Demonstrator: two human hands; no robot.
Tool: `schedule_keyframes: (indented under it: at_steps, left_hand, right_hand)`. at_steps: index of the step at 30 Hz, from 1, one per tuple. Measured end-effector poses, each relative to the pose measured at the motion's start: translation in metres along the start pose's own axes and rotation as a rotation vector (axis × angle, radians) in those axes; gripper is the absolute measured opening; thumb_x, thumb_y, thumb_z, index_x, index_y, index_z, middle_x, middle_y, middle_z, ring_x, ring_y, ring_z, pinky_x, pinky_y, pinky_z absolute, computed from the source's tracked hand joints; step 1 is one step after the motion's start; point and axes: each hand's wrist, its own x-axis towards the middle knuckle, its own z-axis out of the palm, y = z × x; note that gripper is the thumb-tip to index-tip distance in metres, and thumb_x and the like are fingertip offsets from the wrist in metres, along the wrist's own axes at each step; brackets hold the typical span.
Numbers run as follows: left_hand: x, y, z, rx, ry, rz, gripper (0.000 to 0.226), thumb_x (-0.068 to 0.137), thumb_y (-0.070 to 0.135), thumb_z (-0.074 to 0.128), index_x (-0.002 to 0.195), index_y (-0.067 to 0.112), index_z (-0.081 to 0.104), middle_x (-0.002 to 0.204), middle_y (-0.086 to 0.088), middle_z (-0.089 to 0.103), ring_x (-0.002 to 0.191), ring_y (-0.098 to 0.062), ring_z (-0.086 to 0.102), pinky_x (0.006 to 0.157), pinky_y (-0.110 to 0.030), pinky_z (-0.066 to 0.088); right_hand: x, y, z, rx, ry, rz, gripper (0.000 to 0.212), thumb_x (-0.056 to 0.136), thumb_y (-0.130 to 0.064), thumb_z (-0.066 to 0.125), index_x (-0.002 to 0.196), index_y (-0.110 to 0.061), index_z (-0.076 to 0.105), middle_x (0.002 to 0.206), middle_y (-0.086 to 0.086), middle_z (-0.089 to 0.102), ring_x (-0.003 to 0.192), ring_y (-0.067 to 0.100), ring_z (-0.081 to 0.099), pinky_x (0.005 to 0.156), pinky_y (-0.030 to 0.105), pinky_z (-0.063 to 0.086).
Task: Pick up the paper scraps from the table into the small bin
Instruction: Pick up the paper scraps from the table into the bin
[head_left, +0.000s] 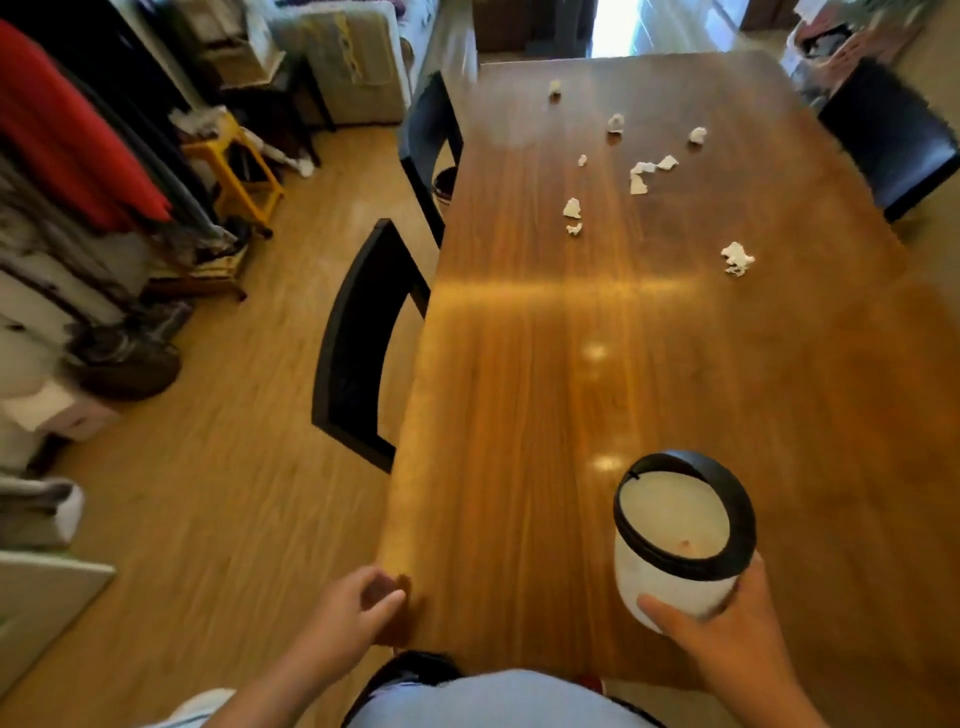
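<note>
Setup step: right hand (737, 618) grasping small white bin with black swing-lid rim (680, 535) over near end of brown wooden counter (519, 389). Left hand (353, 608) loosely curled, empty, at counter edge. Crumpled white paper scraps (644, 174) untouched at far end. Next: carry bin closer, pinch nearest scrap (736, 258).

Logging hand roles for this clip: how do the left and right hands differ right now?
The right hand grips the small white bin with a black rim over the wooden table; the left hand holds nothing. The right is above the tabletop, the left at its near corner. Both are bare.
</note>
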Motion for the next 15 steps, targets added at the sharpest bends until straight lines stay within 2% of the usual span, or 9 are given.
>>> schedule_keyframes:
  at_steps: [2, 5, 6, 8, 12, 14, 15]
  left_hand:
    - [0.009, -0.049, -0.010, -0.024, 0.017, -0.106, 0.014, 0.088, 0.028, 0.071, 0.091, 0.015, 0.069, 0.085, 0.001, 0.072, 0.078, -0.008, 0.066, 0.068, -0.022, 0.051]
    - [0.025, -0.115, -0.030, -0.063, 0.046, -0.214, 0.013, 0.087, 0.026, 0.072, 0.082, 0.017, 0.065, 0.078, 0.004, 0.068, 0.077, -0.013, 0.063, 0.073, -0.030, 0.048]
    - [0.030, -0.134, -0.039, -0.074, 0.047, -0.224, 0.016, 0.087, 0.025, 0.073, 0.076, 0.017, 0.063, 0.070, 0.004, 0.066, 0.071, -0.012, 0.062, 0.072, -0.033, 0.048]
    - [0.044, -0.166, -0.060, -0.095, 0.039, -0.229, 0.021, 0.087, 0.026, 0.073, 0.071, 0.014, 0.064, 0.063, 0.001, 0.066, 0.062, -0.010, 0.060, 0.069, -0.034, 0.049]
    - [0.065, -0.224, -0.108, -0.153, 0.028, -0.245, 0.019, 0.086, 0.029, 0.073, 0.076, 0.015, 0.065, 0.071, 0.000, 0.069, 0.067, -0.014, 0.063, 0.071, -0.035, 0.050]
    - [0.069, -0.254, -0.131, -0.179, 0.033, -0.267, 0.020, 0.087, 0.029, 0.072, 0.073, 0.017, 0.063, 0.066, 0.003, 0.064, 0.062, -0.013, 0.058, 0.066, -0.035, 0.047]
    - [0.069, -0.269, -0.142, -0.194, 0.034, -0.291, 0.020, 0.088, 0.029, 0.071, 0.073, 0.018, 0.063, 0.064, 0.004, 0.063, 0.060, -0.013, 0.055, 0.064, -0.034, 0.044]
  right_hand:
    - [0.001, -0.010, 0.021, -0.020, -0.036, 0.006, 0.146, 0.013, -0.072, 0.090, 0.143, -0.043, 0.033, 0.131, -0.010, 0.051, 0.122, 0.016, 0.051, 0.096, 0.041, 0.047]
    - [0.001, -0.031, 0.067, -0.025, -0.060, -0.035, 0.140, 0.016, -0.063, 0.095, 0.141, -0.043, 0.037, 0.130, -0.010, 0.052, 0.123, 0.016, 0.052, 0.096, 0.040, 0.046]
    - [0.000, -0.040, 0.086, -0.032, -0.061, -0.067, 0.132, 0.018, -0.061, 0.095, 0.137, -0.051, 0.039, 0.128, -0.015, 0.053, 0.121, 0.010, 0.054, 0.094, 0.039, 0.047]
    - [-0.003, -0.058, 0.125, -0.048, -0.068, -0.119, 0.116, 0.019, -0.063, 0.094, 0.120, -0.072, 0.038, 0.120, -0.035, 0.054, 0.111, -0.012, 0.055, 0.089, 0.033, 0.047]
    - [-0.011, -0.094, 0.217, -0.058, -0.143, -0.154, 0.117, 0.020, -0.072, 0.092, 0.120, -0.081, 0.030, 0.119, -0.054, 0.045, 0.112, -0.016, 0.051, 0.090, 0.032, 0.044]
    - [-0.014, -0.110, 0.264, -0.065, -0.200, -0.220, 0.113, 0.027, -0.063, 0.094, 0.117, -0.087, 0.030, 0.116, -0.060, 0.044, 0.106, -0.031, 0.048, 0.082, 0.020, 0.045]
    - [-0.014, -0.117, 0.287, -0.066, -0.235, -0.234, 0.110, 0.030, -0.059, 0.095, 0.116, -0.087, 0.033, 0.116, -0.058, 0.047, 0.105, -0.034, 0.048, 0.078, 0.013, 0.045]
